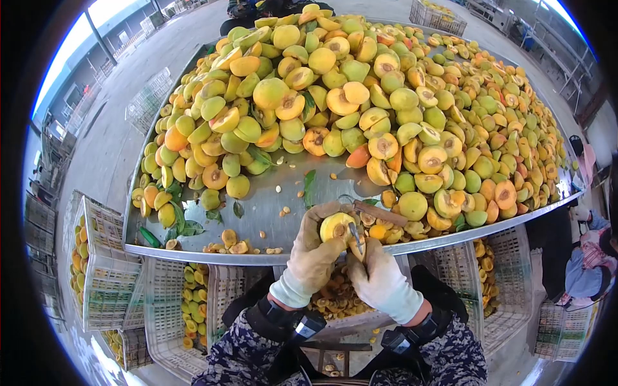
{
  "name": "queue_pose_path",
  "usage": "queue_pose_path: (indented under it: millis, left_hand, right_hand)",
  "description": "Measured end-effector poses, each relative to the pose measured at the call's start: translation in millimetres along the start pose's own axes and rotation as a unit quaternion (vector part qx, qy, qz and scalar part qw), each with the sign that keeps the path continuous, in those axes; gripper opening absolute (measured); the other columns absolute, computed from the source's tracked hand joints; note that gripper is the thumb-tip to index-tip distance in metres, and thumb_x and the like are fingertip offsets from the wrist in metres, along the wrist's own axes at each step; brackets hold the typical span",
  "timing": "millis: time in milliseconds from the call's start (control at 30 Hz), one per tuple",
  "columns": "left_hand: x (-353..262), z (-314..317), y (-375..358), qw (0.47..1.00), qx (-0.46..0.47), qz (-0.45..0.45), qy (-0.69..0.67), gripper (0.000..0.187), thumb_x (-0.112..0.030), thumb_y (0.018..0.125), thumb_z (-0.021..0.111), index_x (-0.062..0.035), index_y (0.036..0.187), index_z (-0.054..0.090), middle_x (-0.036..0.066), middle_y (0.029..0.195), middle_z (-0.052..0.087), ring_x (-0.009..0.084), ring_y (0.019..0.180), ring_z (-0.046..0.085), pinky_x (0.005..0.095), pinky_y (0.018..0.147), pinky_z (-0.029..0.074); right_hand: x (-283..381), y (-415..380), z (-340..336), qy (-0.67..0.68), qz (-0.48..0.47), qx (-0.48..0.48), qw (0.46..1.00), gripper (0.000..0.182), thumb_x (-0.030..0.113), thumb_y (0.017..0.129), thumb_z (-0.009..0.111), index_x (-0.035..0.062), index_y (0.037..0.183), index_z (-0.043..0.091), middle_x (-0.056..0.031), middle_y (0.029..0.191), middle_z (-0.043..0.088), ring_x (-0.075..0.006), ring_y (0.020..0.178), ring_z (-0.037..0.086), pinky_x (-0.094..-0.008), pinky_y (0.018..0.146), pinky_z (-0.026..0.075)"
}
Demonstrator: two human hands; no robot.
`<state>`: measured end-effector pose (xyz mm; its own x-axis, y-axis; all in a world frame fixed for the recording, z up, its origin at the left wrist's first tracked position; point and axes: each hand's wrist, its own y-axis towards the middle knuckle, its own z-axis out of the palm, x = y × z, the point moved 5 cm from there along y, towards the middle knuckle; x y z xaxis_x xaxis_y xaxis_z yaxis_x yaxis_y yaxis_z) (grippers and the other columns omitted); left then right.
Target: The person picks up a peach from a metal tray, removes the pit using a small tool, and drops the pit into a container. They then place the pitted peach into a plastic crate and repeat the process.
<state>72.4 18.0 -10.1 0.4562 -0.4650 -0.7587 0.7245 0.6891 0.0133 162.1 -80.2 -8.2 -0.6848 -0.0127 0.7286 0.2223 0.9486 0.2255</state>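
Observation:
My left hand (309, 254), in a soiled work glove, is closed around a yellow peach (335, 226) at the table's near edge. My right hand (384, 284), also gloved, grips a small knife-like pitting tool (355, 235). Its grey metal tip lies against the cut side of the peach; the handle is mostly hidden in my fingers. Just beyond my hands, a brown wooden strip or handle (381, 213) rests on the metal table (261, 222). Loose pits and scraps (233, 242) lie to the left.
A large heap of halved and whole peaches (360, 90) covers much of the table. Plastic crates (168, 309) with fruit stand below its near edge, on both sides of me. Halves fill a container (341, 296) beneath my hands. Another person (589, 264) is at the right.

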Motion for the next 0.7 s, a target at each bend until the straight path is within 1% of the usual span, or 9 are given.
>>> queue_pose_path:
  millis: [67, 167, 300, 367, 467, 533, 600, 633, 700]
  left_hand:
    - [-2.2, 6.9, -3.9, 0.999, -0.016, 0.009, -0.028, 0.049, 0.005, 0.081, 0.053, -0.0019, 0.128, 0.043, 0.012, 0.121, 0.053, 0.0199, 0.11, 0.053, 0.0345, 0.099, 0.042]
    - [2.8, 4.7, -7.1, 0.996, -0.03, 0.035, 0.079, 0.048, 0.006, 0.081, 0.051, -0.0025, 0.128, 0.043, 0.01, 0.116, 0.053, 0.0186, 0.108, 0.053, 0.0333, 0.097, 0.042]
    - [-2.2, -7.7, -6.2, 0.997, 0.01, 0.017, 0.074, 0.051, 0.008, 0.08, 0.054, -0.0072, 0.127, 0.043, 0.013, 0.128, 0.052, 0.0287, 0.116, 0.054, 0.0416, 0.101, 0.044]
    - [-15.0, -6.2, -5.5, 0.935, 0.076, 0.033, 0.345, 0.049, 0.007, 0.08, 0.053, -0.0047, 0.127, 0.044, 0.012, 0.126, 0.053, 0.0256, 0.115, 0.055, 0.0378, 0.099, 0.044]
    - [-13.8, -13.7, -0.9, 0.983, 0.083, -0.133, 0.096, 0.047, 0.004, 0.082, 0.052, -0.0008, 0.128, 0.044, 0.011, 0.125, 0.053, 0.0213, 0.113, 0.054, 0.0328, 0.098, 0.043]
    - [-14.0, -10.5, -1.9, 0.981, 0.093, -0.125, 0.116, 0.047, 0.001, 0.085, 0.051, 0.0023, 0.13, 0.042, 0.01, 0.123, 0.053, 0.0185, 0.111, 0.054, 0.0302, 0.096, 0.043]
    - [-13.6, -9.7, -0.7, 0.974, 0.015, -0.025, 0.224, 0.048, -0.002, 0.088, 0.051, 0.0024, 0.134, 0.04, 0.01, 0.123, 0.053, 0.0183, 0.111, 0.053, 0.0303, 0.097, 0.043]
    - [-19.7, -3.8, -5.6, 0.919, 0.001, 0.051, 0.391, 0.049, -0.003, 0.091, 0.05, 0.0041, 0.138, 0.036, 0.013, 0.126, 0.052, 0.0209, 0.115, 0.052, 0.0319, 0.1, 0.041]
    - [-22.3, 3.8, -18.6, 0.874, 0.011, 0.124, 0.469, 0.051, -0.003, 0.094, 0.048, 0.0067, 0.141, 0.032, 0.018, 0.129, 0.05, 0.023, 0.119, 0.05, 0.0325, 0.102, 0.04]
  right_hand:
    - [8.9, 0.3, 1.4, -0.096, -0.06, 0.001, 0.994, 0.018, 0.005, 0.087, 0.056, -0.0042, 0.099, 0.047, -0.0174, 0.07, 0.056, -0.0336, 0.064, 0.059, -0.0402, 0.057, 0.046]
    - [5.0, 7.3, -2.1, 0.024, 0.089, 0.009, 0.996, 0.024, 0.008, 0.086, 0.059, -0.0048, 0.102, 0.046, -0.0235, 0.071, 0.058, -0.0404, 0.067, 0.06, -0.0458, 0.058, 0.047]
    - [13.5, 11.3, -8.2, -0.036, 0.058, 0.049, 0.996, 0.03, 0.013, 0.084, 0.062, -0.0042, 0.103, 0.047, -0.027, 0.072, 0.059, -0.043, 0.069, 0.061, -0.049, 0.059, 0.048]
    - [12.2, 9.5, -5.0, -0.053, 0.07, 0.078, 0.993, 0.031, 0.014, 0.084, 0.062, -0.004, 0.104, 0.047, -0.0265, 0.072, 0.059, -0.0429, 0.068, 0.061, -0.0491, 0.059, 0.048]
    - [14.2, 6.6, -0.7, -0.074, 0.026, 0.105, 0.991, 0.031, 0.015, 0.084, 0.062, -0.0033, 0.104, 0.047, -0.0263, 0.069, 0.058, -0.0431, 0.069, 0.061, -0.0488, 0.059, 0.049]
    - [19.8, 9.1, -4.7, -0.057, 0.046, 0.102, 0.992, 0.028, 0.012, 0.084, 0.06, -0.0055, 0.099, 0.044, -0.0249, 0.069, 0.058, -0.042, 0.067, 0.062, -0.0475, 0.059, 0.05]
    - [15.5, 8.6, -3.4, -0.028, 0.042, 0.084, 0.995, 0.028, 0.012, 0.084, 0.06, -0.0058, 0.098, 0.044, -0.0254, 0.069, 0.058, -0.0427, 0.068, 0.061, -0.0479, 0.059, 0.049]
    - [13.5, 9.0, -3.6, 0.004, 0.044, 0.068, 0.997, 0.028, 0.013, 0.084, 0.06, -0.0062, 0.098, 0.044, -0.0259, 0.069, 0.057, -0.0434, 0.068, 0.061, -0.0482, 0.06, 0.049]
    - [15.5, 8.5, -2.8, 0.002, 0.025, 0.06, 0.998, 0.028, 0.013, 0.084, 0.06, -0.0063, 0.098, 0.044, -0.0267, 0.07, 0.057, -0.044, 0.068, 0.06, -0.0488, 0.06, 0.048]
